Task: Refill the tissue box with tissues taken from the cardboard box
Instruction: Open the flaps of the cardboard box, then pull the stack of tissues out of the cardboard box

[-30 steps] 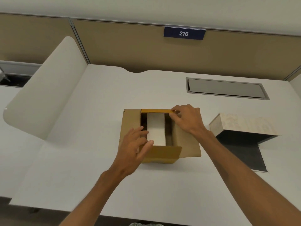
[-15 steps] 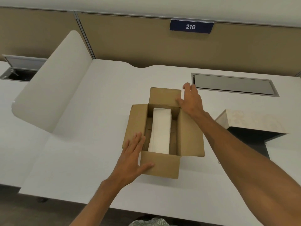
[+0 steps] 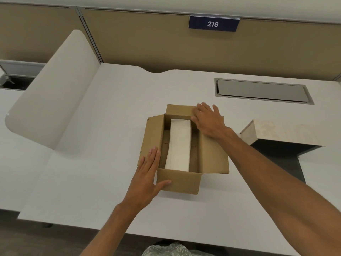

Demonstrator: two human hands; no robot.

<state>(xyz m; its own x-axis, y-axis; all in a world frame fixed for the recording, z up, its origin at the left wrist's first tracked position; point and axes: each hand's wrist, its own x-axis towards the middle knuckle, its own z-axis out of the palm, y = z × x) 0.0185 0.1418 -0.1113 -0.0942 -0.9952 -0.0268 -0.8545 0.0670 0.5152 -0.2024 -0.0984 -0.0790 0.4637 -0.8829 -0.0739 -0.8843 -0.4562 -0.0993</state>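
White counter (image 3: 103,145), wide, runs left to right under a tan partition wall (image 3: 147,45). Blue plate marked 216 (image 3: 213,24) fixed on the wall top. White curved divider panel (image 3: 51,93) stands upright on the left side of the counter. Grey recessed hatch (image 3: 262,90) set flush in the counter at back right, lid closed.

Cardboard box (image 3: 180,182) sits mid-counter, all four flaps folded outward, interior exposed. Stack of white tissues (image 3: 180,143) lies lengthwise down the middle of the box, gaps on both sides between stack and box walls, top of the stack below the rim.

Tissue box (image 3: 280,133), pale marbled cover, rests on the counter to the right of the cardboard box, apart from it, right forearm crossing between them. Tilted, open dark underside facing the camera. Cannot tell if anything is inside.

Right hand (image 3: 209,121) laid flat on the far right corner of the cardboard box, where back flap and right flap meet. Fingers (image 3: 203,108) spread, pressing down, gripping nothing.

Left hand (image 3: 147,174) flat on the near left flap. Fingers (image 3: 154,156) extended and close together, thumb splayed onto the near front flap. Nothing pinched.

Patterned fabric (image 3: 166,250) visible at the bottom edge below the counter.
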